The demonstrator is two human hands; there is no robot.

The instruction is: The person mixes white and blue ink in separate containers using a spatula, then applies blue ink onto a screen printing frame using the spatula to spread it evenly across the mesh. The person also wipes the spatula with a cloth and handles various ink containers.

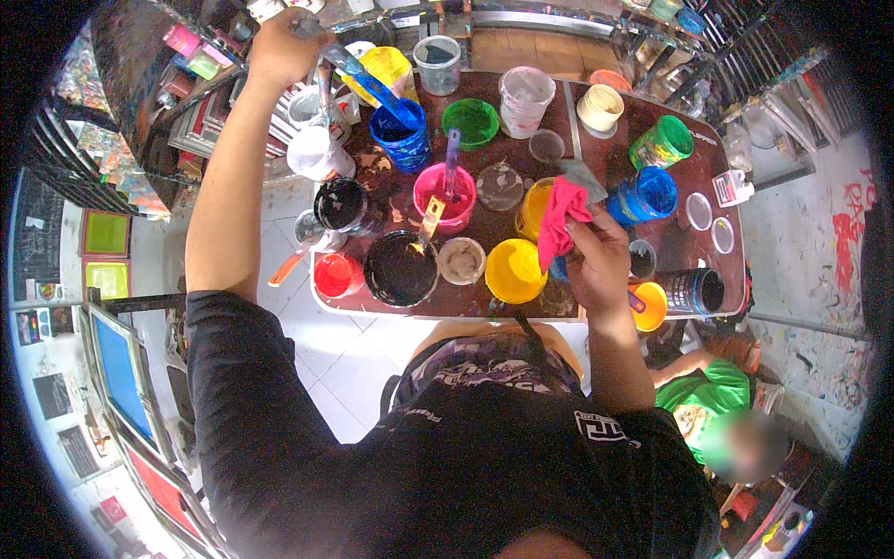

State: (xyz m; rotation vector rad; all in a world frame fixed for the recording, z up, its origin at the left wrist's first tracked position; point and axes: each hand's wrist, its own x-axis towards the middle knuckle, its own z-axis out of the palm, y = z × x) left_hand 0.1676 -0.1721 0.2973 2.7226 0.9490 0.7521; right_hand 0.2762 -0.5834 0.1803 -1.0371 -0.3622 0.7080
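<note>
Reaching to the far left of the table, my left hand (282,51) grips the upper end of a long paint spatula (368,79) smeared with blue. Its lower end slants down to the rim of a blue paint tub (400,149); whether it touches the paint I cannot tell. My right hand (601,256) is closed on a crumpled pink cloth (562,219), raised over the right half of the table. Below the cloth stand two yellow paint tubs (516,272), one partly covered by it. A greyish piece (584,177) shows just beyond the cloth; its kind is unclear.
Several paint tubs crowd the dark red table (596,88), including pink (444,214), black (400,270), green (661,142) and blue (644,196) ones. An orange-handled tool (291,268) juts past the left edge. A person in a green shirt (712,396) is at the lower right.
</note>
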